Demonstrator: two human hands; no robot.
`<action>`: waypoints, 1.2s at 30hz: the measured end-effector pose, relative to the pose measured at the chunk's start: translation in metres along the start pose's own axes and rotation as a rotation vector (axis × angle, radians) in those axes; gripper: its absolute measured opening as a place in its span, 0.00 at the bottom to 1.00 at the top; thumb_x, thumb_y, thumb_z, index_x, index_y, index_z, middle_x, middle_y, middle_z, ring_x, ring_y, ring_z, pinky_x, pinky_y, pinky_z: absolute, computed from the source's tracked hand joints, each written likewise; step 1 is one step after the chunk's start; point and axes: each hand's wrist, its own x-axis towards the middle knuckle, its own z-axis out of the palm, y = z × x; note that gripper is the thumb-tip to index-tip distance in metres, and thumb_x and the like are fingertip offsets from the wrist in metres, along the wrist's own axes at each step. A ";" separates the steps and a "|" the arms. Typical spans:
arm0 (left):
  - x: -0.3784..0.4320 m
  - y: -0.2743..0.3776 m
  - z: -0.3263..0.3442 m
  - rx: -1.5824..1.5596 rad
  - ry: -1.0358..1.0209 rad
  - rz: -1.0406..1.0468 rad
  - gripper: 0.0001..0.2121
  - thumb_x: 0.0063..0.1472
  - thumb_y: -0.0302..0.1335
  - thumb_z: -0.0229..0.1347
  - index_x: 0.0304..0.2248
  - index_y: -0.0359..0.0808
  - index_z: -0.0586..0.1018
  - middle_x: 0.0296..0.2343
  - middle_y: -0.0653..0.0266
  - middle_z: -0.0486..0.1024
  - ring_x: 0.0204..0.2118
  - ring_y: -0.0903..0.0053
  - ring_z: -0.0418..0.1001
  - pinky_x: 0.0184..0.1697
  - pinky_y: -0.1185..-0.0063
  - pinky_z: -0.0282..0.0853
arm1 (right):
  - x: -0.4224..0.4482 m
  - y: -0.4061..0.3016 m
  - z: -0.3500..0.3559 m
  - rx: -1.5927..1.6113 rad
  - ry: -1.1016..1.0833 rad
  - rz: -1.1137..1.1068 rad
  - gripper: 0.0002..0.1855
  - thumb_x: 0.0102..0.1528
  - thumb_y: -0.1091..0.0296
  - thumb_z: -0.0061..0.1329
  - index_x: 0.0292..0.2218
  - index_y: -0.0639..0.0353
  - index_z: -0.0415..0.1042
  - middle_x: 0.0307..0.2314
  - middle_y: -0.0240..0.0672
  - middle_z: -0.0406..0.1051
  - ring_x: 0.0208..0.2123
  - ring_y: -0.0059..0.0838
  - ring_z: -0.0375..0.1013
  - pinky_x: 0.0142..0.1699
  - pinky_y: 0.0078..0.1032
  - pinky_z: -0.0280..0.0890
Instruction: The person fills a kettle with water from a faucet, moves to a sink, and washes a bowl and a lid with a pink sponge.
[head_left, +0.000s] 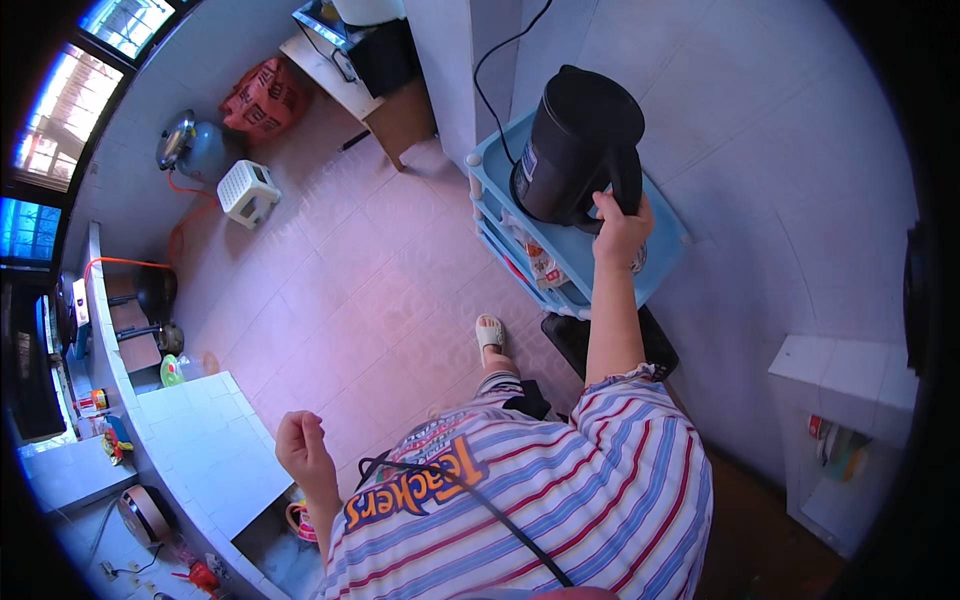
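A black electric kettle (559, 142) with a lid and a label on its side stands at the top of a light-blue plastic shelf rack (660, 232). My right hand (624, 229) is closed around the lower part of its handle. Whether the kettle's base rests on the shelf or sits slightly above it, I cannot tell. A black cord (484, 82) runs from above down to the shelf behind the kettle. To the left, my left hand (304, 442) hangs over the floor near the white-tiled counter, fingers curled in with nothing visible in them.
Packaged goods (546, 266) lie on the rack's lower tier, and a black object (566, 341) sits beneath it. On the tiled floor (360, 262) are a white plastic stool (247, 191), a gas cylinder (206, 150) and a red bag (266, 101). A tiled counter (202, 435) runs along the left.
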 end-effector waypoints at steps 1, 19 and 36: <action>0.008 0.004 0.007 0.010 -0.009 -0.014 0.11 0.60 0.27 0.47 0.21 0.32 0.68 0.15 0.71 0.62 0.18 0.88 0.57 0.20 0.88 0.51 | 0.008 0.005 0.002 -0.019 -0.008 -0.020 0.07 0.38 0.78 0.52 0.23 0.64 0.67 0.16 0.27 0.65 0.16 0.16 0.61 0.22 0.16 0.56; 0.073 0.032 0.051 0.223 -0.020 0.182 0.09 0.56 0.21 0.50 0.19 0.31 0.66 0.15 0.68 0.60 0.18 0.84 0.55 0.21 0.85 0.51 | 0.012 0.062 -0.017 -0.299 0.000 -0.101 0.10 0.39 0.74 0.54 0.26 0.65 0.69 0.19 0.30 0.68 0.21 0.23 0.65 0.29 0.20 0.60; 0.071 0.033 0.041 0.249 0.082 0.206 0.06 0.51 0.19 0.54 0.20 0.30 0.69 0.15 0.63 0.62 0.17 0.79 0.60 0.20 0.82 0.56 | 0.054 0.020 -0.028 0.234 -0.352 0.702 0.17 0.50 0.52 0.43 0.27 0.58 0.66 0.18 0.30 0.65 0.22 0.24 0.65 0.29 0.24 0.61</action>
